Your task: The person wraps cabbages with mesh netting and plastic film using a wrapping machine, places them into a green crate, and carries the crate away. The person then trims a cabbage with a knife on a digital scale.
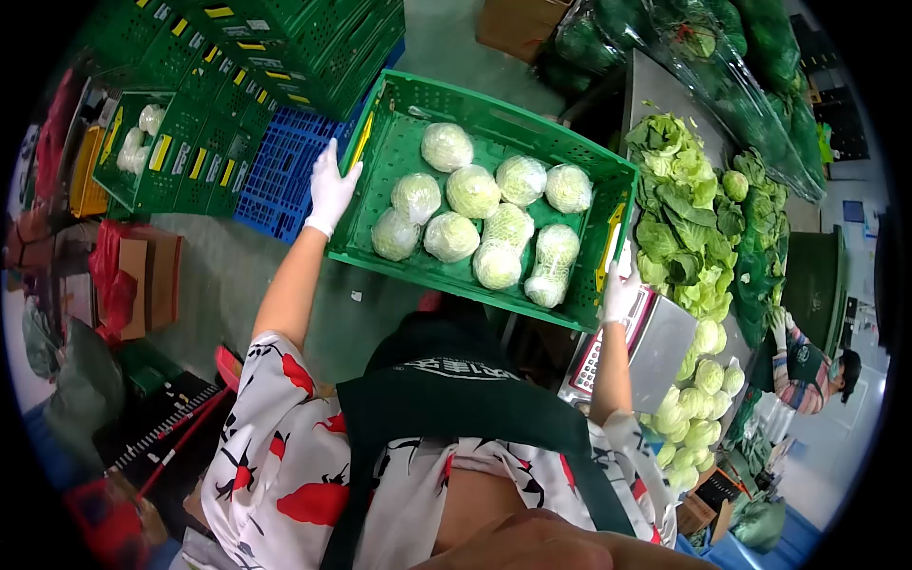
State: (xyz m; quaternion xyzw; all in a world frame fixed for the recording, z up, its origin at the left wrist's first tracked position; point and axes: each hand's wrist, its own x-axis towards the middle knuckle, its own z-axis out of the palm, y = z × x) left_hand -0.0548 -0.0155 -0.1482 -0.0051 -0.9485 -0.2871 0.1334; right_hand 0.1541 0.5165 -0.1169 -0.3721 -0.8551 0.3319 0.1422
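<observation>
A green plastic crate is held up in front of me, tilted a little in view. Inside it lie several pale cabbages, wrapped in clear film or white netting. My left hand, in a white glove, grips the crate's left end by the yellow-marked handle. On the right end, my right hand, also gloved, holds the other handle side; its fingers are partly hidden by the rim. Beside the right hand is a weighing scale with a red-edged keypad.
Stacked green crates stand on a blue pallet at the upper left. Loose leaves and bare cabbages cover the table on the right. A co-worker stands beyond it. Cardboard boxes sit at left.
</observation>
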